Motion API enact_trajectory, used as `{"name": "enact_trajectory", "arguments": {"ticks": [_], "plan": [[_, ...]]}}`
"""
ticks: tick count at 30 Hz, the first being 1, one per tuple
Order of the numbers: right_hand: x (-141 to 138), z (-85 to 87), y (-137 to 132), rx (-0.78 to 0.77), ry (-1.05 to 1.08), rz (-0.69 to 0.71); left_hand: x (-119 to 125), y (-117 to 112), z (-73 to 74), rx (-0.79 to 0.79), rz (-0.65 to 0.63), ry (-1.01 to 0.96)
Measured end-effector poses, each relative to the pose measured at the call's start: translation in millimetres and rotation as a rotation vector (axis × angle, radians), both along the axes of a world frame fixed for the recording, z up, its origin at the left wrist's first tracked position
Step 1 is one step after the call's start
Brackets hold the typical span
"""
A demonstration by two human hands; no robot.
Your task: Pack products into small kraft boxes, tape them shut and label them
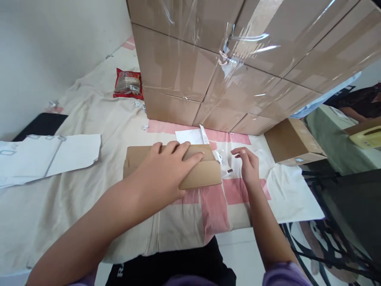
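The box (205,174) under my left hand (169,171) is matt brown cardboard with smooth faces. The stacked cartons (175,75) ahead of me appear to be similar cardboard, covered by clear plastic tape (250,45) with a glossy finish. The spread cloth (110,123) is matt fabric, creased. The packet (128,84) is glossy plastic film. The sheets (74,153) to my left are matt white paper. My sleeve (284,275) is matt purple cloth.
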State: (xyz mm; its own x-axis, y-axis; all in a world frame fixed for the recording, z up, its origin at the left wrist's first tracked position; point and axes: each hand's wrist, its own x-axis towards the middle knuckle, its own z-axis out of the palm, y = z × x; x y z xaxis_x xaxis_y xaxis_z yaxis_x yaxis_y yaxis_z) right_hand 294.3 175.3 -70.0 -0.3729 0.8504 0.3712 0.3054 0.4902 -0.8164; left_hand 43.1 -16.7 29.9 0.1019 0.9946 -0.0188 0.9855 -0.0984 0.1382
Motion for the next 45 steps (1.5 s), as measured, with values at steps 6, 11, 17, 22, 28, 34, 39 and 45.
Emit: {"name": "enact_trajectory", "arguments": {"ticks": [6,11,17,22,28,34,39,45], "plan": [[10,-24.1,20,-0.546,-0.040,0.011,3,3,-9.0,-0.013,0.038,0.018],[19,-23.0,21,-0.641,-0.059,0.054,17,-3,-14.1,0.005,0.077,0.111],[22,-9.1,9,-0.722,-0.084,0.065,30,-4,-10.3,-0.023,0.081,0.167],[24,-6.1,1,-0.672,-0.146,-0.022,23,-5,-13.5,0.002,0.052,0.123],[20,-1.4,-6,-0.769,-0.138,0.012,27,-5,-2.8,0.121,-0.009,0.086],[11,6.1,-16,-0.813,-0.015,-0.088,123,3,-58.8,0.719,-0.478,-0.507],[10,0.7,-11,-0.808,-0.022,-0.004,191,35,-137.0,0.480,-0.028,-0.850],[13,-7.7,-8,-0.779,0.008,0.093,182,92,-144.5,0.508,0.327,-0.830]]}}
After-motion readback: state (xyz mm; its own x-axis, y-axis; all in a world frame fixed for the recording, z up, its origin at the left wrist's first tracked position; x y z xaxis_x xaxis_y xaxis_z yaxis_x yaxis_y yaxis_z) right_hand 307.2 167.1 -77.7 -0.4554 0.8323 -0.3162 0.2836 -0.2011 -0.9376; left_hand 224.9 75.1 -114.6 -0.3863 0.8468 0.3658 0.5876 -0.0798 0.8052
